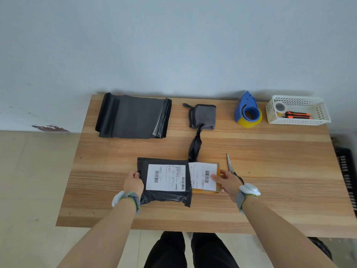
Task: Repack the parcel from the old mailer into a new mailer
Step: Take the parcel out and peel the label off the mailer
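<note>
Both hands work at the near counter (251, 151): left hand (133, 183) grips the old mailer's (166, 198) left edge, fingers curled round it; right hand (228, 182) pinches the parcel (202, 176), which sticks out of the mailer's right mouth, long axis left-right. Pulling rightward should free it.

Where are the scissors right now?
In the head view the scissors lie on the table just beyond the right hand, beside the yellow parcel.
</note>
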`<act>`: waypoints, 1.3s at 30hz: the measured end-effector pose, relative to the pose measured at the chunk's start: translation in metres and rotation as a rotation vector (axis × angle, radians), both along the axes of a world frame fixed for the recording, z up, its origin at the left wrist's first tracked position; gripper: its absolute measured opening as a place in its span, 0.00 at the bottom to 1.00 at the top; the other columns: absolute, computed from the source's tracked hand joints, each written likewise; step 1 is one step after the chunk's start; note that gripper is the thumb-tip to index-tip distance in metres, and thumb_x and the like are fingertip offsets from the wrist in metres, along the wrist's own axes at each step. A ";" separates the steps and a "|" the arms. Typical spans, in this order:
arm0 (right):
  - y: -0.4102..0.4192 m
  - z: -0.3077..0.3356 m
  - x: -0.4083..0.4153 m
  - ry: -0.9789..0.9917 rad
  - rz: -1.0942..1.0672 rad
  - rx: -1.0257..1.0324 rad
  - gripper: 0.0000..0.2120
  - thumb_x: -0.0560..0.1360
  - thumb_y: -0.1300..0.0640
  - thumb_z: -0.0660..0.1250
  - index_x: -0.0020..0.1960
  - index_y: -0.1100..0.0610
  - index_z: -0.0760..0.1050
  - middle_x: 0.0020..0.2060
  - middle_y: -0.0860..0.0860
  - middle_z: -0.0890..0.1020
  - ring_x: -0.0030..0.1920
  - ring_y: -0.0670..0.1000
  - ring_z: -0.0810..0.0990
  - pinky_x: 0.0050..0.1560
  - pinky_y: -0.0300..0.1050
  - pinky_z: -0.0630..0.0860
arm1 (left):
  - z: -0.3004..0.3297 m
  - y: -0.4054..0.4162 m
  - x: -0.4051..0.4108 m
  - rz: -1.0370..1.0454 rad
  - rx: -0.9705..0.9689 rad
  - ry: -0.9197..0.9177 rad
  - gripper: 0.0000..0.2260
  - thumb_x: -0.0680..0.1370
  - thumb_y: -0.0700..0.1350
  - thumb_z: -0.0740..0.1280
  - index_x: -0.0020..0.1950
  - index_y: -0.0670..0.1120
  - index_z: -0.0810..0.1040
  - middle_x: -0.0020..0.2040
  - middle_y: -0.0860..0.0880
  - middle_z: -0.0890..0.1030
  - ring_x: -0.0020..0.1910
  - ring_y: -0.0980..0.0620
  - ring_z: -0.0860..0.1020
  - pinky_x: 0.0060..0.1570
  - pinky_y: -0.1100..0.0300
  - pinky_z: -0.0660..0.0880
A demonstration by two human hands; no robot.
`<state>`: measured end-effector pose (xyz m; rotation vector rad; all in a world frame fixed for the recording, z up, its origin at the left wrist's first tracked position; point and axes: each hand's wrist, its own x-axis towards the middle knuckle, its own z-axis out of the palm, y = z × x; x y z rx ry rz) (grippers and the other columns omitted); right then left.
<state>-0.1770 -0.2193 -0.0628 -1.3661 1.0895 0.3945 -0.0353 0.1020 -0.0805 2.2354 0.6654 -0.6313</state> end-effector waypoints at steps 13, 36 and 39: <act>-0.068 0.012 -0.002 -0.019 -0.356 0.019 0.24 0.76 0.54 0.71 0.69 0.58 0.71 0.52 0.55 0.82 0.45 0.53 0.80 0.39 0.47 0.72 | -0.008 0.090 0.022 0.012 0.151 -0.045 0.10 0.83 0.45 0.58 0.56 0.41 0.76 0.51 0.38 0.80 0.48 0.37 0.77 0.49 0.46 0.73; -0.098 -0.004 -0.026 0.086 -0.751 -0.049 0.16 0.78 0.46 0.66 0.62 0.53 0.72 0.43 0.48 0.80 0.39 0.47 0.77 0.38 0.41 0.74 | -0.015 -0.035 -0.009 -0.330 -0.102 0.069 0.09 0.81 0.49 0.60 0.55 0.49 0.77 0.47 0.46 0.83 0.45 0.44 0.82 0.47 0.53 0.75; -0.108 -0.016 -0.038 0.229 -0.618 -0.174 0.26 0.72 0.35 0.67 0.62 0.51 0.74 0.40 0.47 0.82 0.38 0.47 0.80 0.42 0.44 0.74 | -0.014 -0.047 -0.011 -0.355 -0.106 0.084 0.09 0.81 0.49 0.60 0.57 0.48 0.77 0.46 0.47 0.82 0.44 0.44 0.82 0.47 0.53 0.76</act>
